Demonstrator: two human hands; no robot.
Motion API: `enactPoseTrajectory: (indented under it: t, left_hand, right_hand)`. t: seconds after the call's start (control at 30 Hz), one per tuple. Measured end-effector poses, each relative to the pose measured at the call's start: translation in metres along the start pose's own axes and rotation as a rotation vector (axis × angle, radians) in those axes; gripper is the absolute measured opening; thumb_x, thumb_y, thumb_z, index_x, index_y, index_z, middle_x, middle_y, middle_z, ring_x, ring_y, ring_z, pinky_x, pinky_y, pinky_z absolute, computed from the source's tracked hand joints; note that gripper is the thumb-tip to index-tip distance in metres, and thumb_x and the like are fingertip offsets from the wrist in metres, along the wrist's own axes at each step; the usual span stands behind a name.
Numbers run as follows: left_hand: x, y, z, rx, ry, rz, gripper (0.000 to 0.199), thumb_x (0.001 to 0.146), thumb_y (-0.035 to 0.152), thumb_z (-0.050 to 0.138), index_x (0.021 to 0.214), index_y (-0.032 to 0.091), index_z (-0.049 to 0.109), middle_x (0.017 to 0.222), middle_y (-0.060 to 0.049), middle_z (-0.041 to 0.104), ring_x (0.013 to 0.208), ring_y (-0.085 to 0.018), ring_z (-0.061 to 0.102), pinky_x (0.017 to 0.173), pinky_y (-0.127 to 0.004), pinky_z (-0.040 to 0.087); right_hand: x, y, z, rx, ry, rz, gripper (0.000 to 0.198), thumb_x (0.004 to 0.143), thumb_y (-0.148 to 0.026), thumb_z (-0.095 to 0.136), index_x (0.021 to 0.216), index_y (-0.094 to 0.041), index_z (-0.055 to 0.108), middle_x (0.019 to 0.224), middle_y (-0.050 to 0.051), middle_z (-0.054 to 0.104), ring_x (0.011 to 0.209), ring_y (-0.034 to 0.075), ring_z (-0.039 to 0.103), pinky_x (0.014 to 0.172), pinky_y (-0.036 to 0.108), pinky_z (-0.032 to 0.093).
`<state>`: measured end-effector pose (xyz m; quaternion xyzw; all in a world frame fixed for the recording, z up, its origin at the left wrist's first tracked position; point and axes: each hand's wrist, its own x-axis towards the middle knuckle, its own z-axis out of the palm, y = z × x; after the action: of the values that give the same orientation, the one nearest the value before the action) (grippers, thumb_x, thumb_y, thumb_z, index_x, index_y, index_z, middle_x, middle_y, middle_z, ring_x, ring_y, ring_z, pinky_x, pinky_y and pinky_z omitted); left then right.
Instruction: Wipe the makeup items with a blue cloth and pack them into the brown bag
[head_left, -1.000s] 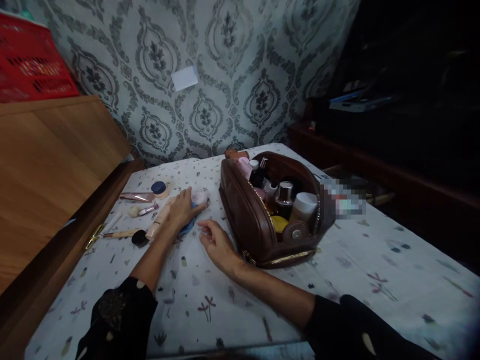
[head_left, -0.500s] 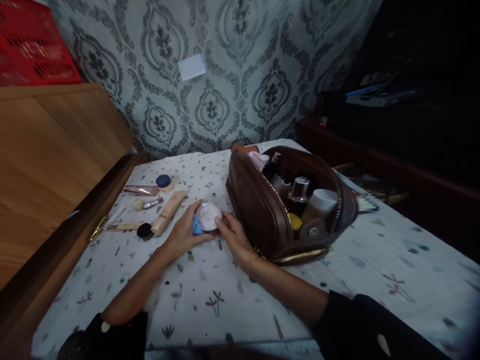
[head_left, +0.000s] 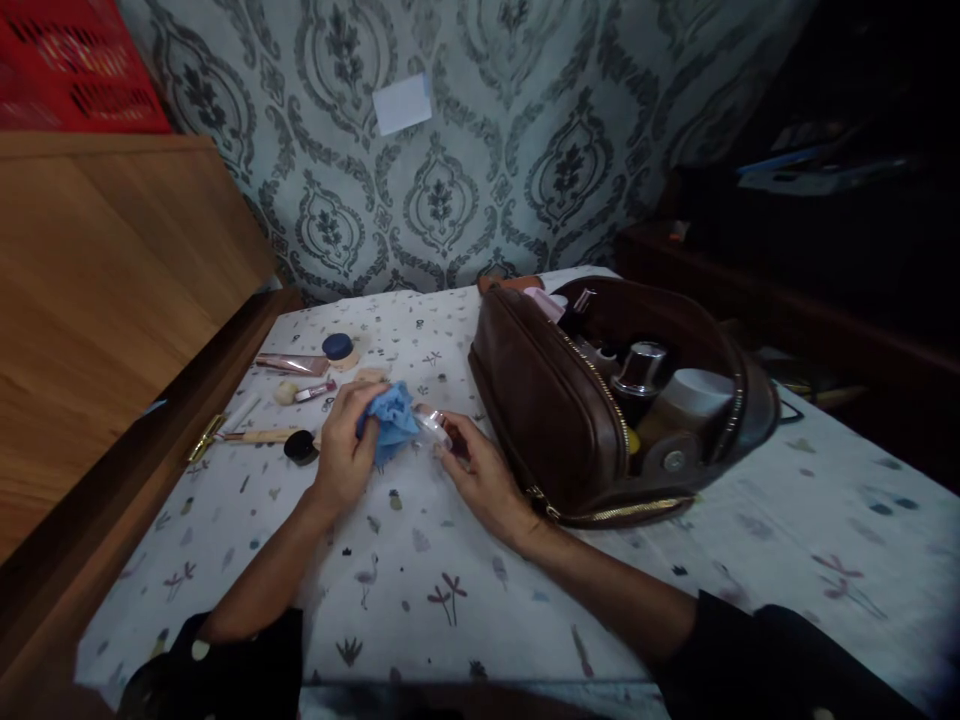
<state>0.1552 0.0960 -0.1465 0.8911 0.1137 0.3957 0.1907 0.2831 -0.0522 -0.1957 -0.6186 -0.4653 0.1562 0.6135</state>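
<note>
My left hand [head_left: 346, 447] is closed round a crumpled blue cloth [head_left: 394, 420]. Just right of the cloth, my right hand [head_left: 484, 478] grips a small round jar [head_left: 433, 425], tilted on its side with its silvery rim showing. Cloth and jar are close together; whether they touch is hard to tell. To the right of my right hand stands an unzipped brown makeup bag [head_left: 551, 400], with bottles and a white-capped jar [head_left: 694, 393] inside.
Left of my hands lie a pinkish tube [head_left: 292, 364], a jar with a dark blue lid [head_left: 340, 350], a small brush [head_left: 304, 391], a black round cap [head_left: 301, 447] and a gold clip [head_left: 204, 440]. A wooden panel [head_left: 127, 290] borders the table's left side.
The jar has turned from lid-up to its side and is now in my right hand alone. My left hand has moved left with the cloth, which shows more. The view has shifted slightly.
</note>
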Motion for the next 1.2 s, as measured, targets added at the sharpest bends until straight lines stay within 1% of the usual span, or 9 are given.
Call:
enactPoseTrajectory:
  t: [0.1,0.17,0.47,0.67,0.73,0.83,0.97,1.1,1.2]
  left_hand:
    - [-0.003,0.01,0.006,0.04,-0.101,0.206,0.038,0.096,0.012,0.041,0.124,0.025,0.063,0.123,-0.009,0.062,0.117,-0.023,0.058,0.103,-0.041,0.048]
    - [-0.005,0.012,0.011,0.035,-0.153,0.218,0.04,0.096,0.01,0.04,0.125,0.025,0.063,0.123,-0.009,0.063,0.116,-0.022,0.06,0.102,-0.04,0.049]
    - [-0.009,-0.014,0.022,-0.175,-0.196,-0.148,0.04,0.089,0.013,0.042,0.121,0.021,0.064,0.114,-0.009,0.069,0.11,-0.024,0.063,0.1,-0.041,0.05]
    - [-0.02,-0.015,0.03,0.001,-0.34,-0.162,0.04,0.073,0.004,0.043,0.1,0.019,0.068,0.106,-0.009,0.065,0.103,-0.025,0.061,0.094,-0.04,0.051]
    - [-0.02,-0.011,0.031,-0.011,-0.322,-0.159,0.043,0.071,0.003,0.042,0.101,0.019,0.067,0.105,-0.009,0.065,0.103,-0.024,0.06,0.093,-0.039,0.052]
    - [-0.019,-0.005,0.029,-0.137,-0.19,-0.183,0.039,0.078,0.006,0.043,0.106,0.02,0.066,0.103,-0.007,0.067,0.101,-0.023,0.063,0.094,-0.039,0.052]
    - [-0.016,0.01,0.022,-0.119,-0.011,-0.088,0.04,0.088,0.011,0.041,0.12,0.021,0.062,0.114,-0.009,0.065,0.112,-0.024,0.061,0.101,-0.042,0.049]
    - [-0.017,0.019,0.019,0.037,-0.026,0.145,0.042,0.091,0.009,0.039,0.122,0.024,0.065,0.117,-0.009,0.062,0.11,-0.023,0.059,0.098,-0.041,0.049]
    - [-0.017,0.013,0.019,0.107,-0.061,0.159,0.044,0.09,0.008,0.041,0.122,0.024,0.065,0.115,-0.009,0.062,0.108,-0.023,0.059,0.097,-0.041,0.05]
  right_hand:
    - [-0.002,0.0,0.0,-0.075,-0.013,-0.083,0.037,0.087,-0.018,0.052,0.123,-0.018,0.058,0.112,0.01,0.067,0.101,0.021,0.063,0.092,0.037,0.052]
    - [-0.002,0.003,0.001,-0.098,-0.012,-0.099,0.037,0.087,-0.018,0.053,0.124,-0.019,0.058,0.113,0.01,0.068,0.101,0.022,0.064,0.092,0.037,0.052]
    - [0.003,0.0,-0.001,-0.086,-0.011,-0.015,0.033,0.089,-0.025,0.051,0.122,-0.019,0.055,0.105,0.007,0.069,0.093,0.02,0.064,0.083,0.031,0.051]
    - [0.002,0.0,0.0,-0.082,-0.002,0.086,0.032,0.08,-0.023,0.057,0.112,-0.021,0.057,0.094,0.003,0.067,0.081,0.018,0.061,0.073,0.029,0.049]
    - [0.002,-0.001,0.0,-0.075,0.009,0.105,0.03,0.079,-0.023,0.058,0.109,-0.021,0.057,0.095,0.003,0.067,0.081,0.019,0.062,0.073,0.029,0.049]
    - [0.001,-0.003,0.0,-0.116,-0.007,0.122,0.022,0.08,-0.024,0.059,0.102,-0.021,0.058,0.09,0.002,0.067,0.078,0.019,0.061,0.071,0.029,0.048]
    - [0.001,0.0,0.001,-0.141,-0.014,0.123,0.033,0.078,-0.018,0.059,0.111,-0.02,0.057,0.098,0.005,0.067,0.086,0.02,0.061,0.078,0.031,0.048]
    - [0.001,0.003,0.002,-0.162,-0.003,0.096,0.027,0.077,-0.014,0.057,0.104,-0.02,0.058,0.092,0.003,0.064,0.084,0.019,0.059,0.078,0.03,0.047]
    - [0.002,0.005,0.003,-0.168,0.023,0.082,0.022,0.078,-0.014,0.058,0.098,-0.021,0.059,0.086,0.001,0.063,0.079,0.018,0.056,0.075,0.03,0.045]
